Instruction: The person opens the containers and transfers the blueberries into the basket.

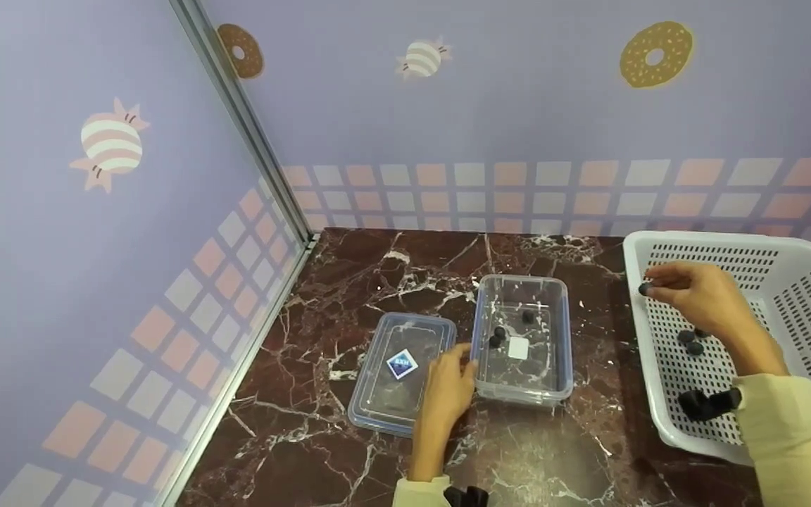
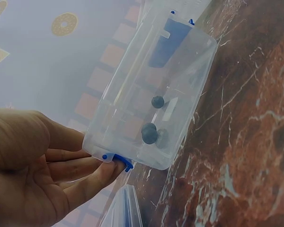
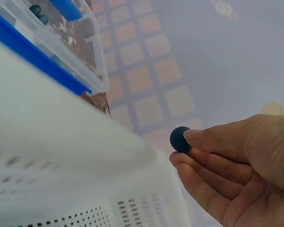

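A dark blue blueberry (image 3: pixel 179 139) is pinched between thumb and fingertips of my right hand (image 1: pixel 712 299), over the left side of the white basket (image 1: pixel 648 380). Below that hand, several more blueberries (image 1: pixel 694 348) lie on the basket floor. To the left stands a lidless clear plastic box (image 1: pixel 525 393) with blue side clips and a few blueberries (image 2: pixel 150 134) inside. My left hand (image 1: pixel 448 384) grips the box's left side, its digits at a blue clip (image 2: pixel 119 161). In the head view, part of that grip is hidden.
The clear lid (image 1: pixel 391 405) with blue edging lies flat left of the box, partly under my left forearm. A patterned wall (image 1: pixel 518 127) bounds the back, and another panel (image 1: pixel 39 282) the left. The table (image 1: pixel 293 436) is dark red marble.
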`<state>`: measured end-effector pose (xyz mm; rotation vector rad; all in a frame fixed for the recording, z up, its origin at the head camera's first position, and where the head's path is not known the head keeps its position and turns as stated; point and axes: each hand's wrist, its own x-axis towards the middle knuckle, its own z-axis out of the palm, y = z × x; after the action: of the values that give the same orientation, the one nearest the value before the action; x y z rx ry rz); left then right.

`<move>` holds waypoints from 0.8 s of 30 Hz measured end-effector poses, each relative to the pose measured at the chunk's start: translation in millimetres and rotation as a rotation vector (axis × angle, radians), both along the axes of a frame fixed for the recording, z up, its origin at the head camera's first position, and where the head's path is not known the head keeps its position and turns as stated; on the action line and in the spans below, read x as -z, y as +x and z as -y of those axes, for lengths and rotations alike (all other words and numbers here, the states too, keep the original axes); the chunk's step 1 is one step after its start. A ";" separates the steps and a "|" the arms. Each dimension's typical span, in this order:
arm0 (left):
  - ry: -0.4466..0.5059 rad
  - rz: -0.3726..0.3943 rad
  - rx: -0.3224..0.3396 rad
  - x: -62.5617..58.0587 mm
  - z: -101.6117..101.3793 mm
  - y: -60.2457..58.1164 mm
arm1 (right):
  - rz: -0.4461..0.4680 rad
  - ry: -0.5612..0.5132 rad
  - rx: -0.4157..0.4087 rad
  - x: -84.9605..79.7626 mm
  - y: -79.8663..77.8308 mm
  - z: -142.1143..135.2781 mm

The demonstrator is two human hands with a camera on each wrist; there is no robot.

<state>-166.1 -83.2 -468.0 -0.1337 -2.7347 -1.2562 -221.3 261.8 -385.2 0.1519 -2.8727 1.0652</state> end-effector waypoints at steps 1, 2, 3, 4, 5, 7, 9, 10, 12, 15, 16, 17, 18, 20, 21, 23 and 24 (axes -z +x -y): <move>-0.001 0.000 -0.001 -0.6 -0.1 0.2 | -0.004 -0.002 0.007 1.5 0.4 -2.9; -0.002 0.001 -0.002 -0.8 -0.1 0.2 | -0.006 -0.005 0.012 3.5 0.6 -5.8; -0.002 0.001 -0.003 -0.9 -0.1 0.3 | -0.005 -0.007 0.017 5.8 0.8 -8.7; -0.001 0.000 -0.003 -1.1 -0.1 0.4 | -0.003 -0.011 0.022 8.3 0.8 -11.6; 0.000 0.000 -0.005 -1.1 -0.1 0.4 | -0.006 -0.013 0.025 11.0 0.9 -14.5; -0.001 -0.001 -0.009 -1.1 -0.2 0.7 | -0.008 -0.008 0.034 16.7 0.7 -20.2; -0.004 -0.003 -0.009 -0.8 -0.2 0.9 | -0.001 0.009 0.050 22.5 0.4 -26.3; -0.005 -0.003 -0.009 -0.7 -0.2 1.0 | 0.003 0.019 0.057 25.2 0.2 -29.5; -0.006 0.000 -0.009 -0.3 -0.2 1.2 | 0.027 0.029 0.065 30.5 0.0 -35.9; 0.001 0.010 -0.008 -0.5 -0.2 1.3 | 0.074 0.031 0.075 36.7 0.1 -44.8; 0.003 0.011 -0.007 -0.5 -0.2 1.3 | 0.082 0.035 0.078 38.3 0.0 -47.5; 0.005 0.013 -0.007 -0.7 -0.2 1.3 | 0.089 0.036 0.084 39.6 0.1 -50.0; 0.009 0.015 -0.007 -1.0 -0.1 1.3 | 0.098 0.039 0.091 40.6 0.2 -51.9; 0.010 0.006 -0.005 -1.0 0.2 1.2 | 0.106 0.047 0.103 42.4 0.0 -56.0; 0.012 0.004 -0.005 -1.1 0.3 1.1 | 0.113 0.054 0.109 43.1 0.0 -58.0; 0.017 -0.001 -0.005 -1.8 0.4 1.2 | 0.132 0.060 0.116 44.7 0.4 -61.9; 0.019 -0.002 -0.004 -2.0 0.4 1.2 | 0.147 0.061 0.120 45.6 0.4 -63.9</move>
<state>-164.9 -83.7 -466.0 -0.1266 -2.7190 -1.2803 -220.8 325.7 -430.8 -0.0996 -3.0009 1.0073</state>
